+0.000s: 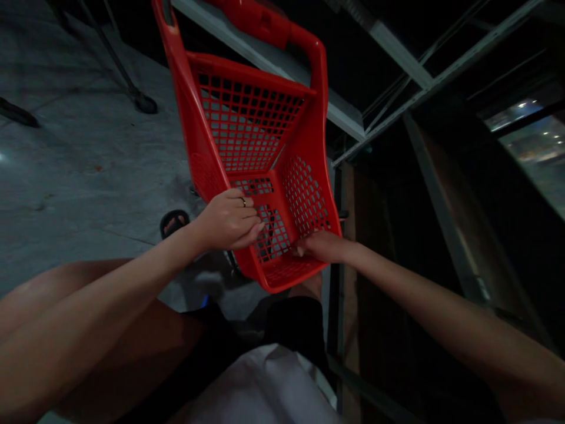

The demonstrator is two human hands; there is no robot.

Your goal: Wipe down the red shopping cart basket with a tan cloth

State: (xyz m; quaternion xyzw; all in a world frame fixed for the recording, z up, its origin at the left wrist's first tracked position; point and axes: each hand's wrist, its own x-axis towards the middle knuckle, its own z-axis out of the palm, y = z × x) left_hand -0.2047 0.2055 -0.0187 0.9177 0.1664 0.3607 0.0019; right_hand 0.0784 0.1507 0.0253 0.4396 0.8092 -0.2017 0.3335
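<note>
A red plastic shopping cart point(265, 274) with meshed walls stands tilted in front of my legs, and I look down into its basket. No goods show inside. My left hand point(232, 219), with a ring on one finger, is closed over the left rim near the front corner. My right hand point(318, 245) reaches across the right rim. Its fingers are curled inside the basket, close to the right wall and the front corner. Part of its grip is hidden by the wall.
Grey concrete floor point(88, 176) spreads to the left, with a caster wheel point(145, 103) on a metal leg. A sandalled foot point(174, 222) is beside the cart. Metal shelf framing point(399, 53) runs behind and to the right, and a wooden board point(348, 330) stands near my right leg.
</note>
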